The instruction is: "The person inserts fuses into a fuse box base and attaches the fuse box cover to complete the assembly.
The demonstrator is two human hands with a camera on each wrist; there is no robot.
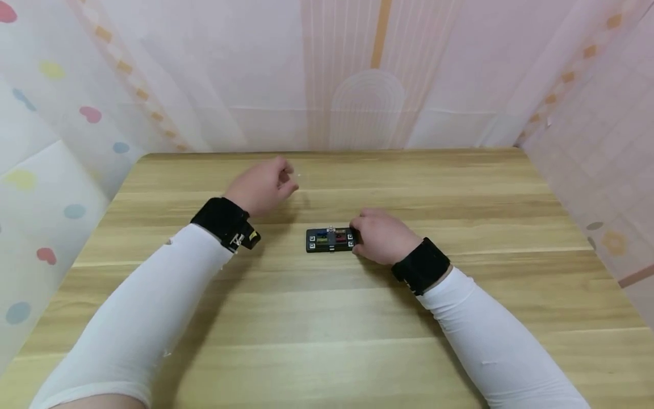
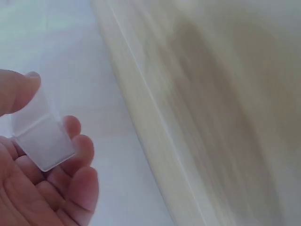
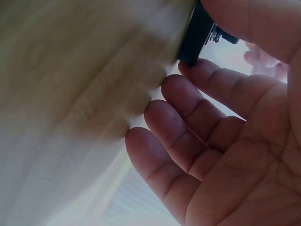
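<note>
Centrally on the wooden table (image 1: pixel 327 318) lies a small black fuse block (image 1: pixel 330 240) with coloured inserts and white corner fittings, its long side running left to right. Its right end is gripped by the right hand (image 1: pixel 382 236), thumb and forefinger pinching the black casing, the other fingers (image 3: pixel 188 136) loosely extended beside it. Further back and to the left, well apart from the block, the left hand (image 1: pixel 263 184) is raised above the table and pinches a clear plastic cover (image 2: pixel 41 135) between thumb and curled fingers. Both forearms wear white sleeves (image 1: pixel 148 307) and black wrist straps (image 1: pixel 221 218).
</note>
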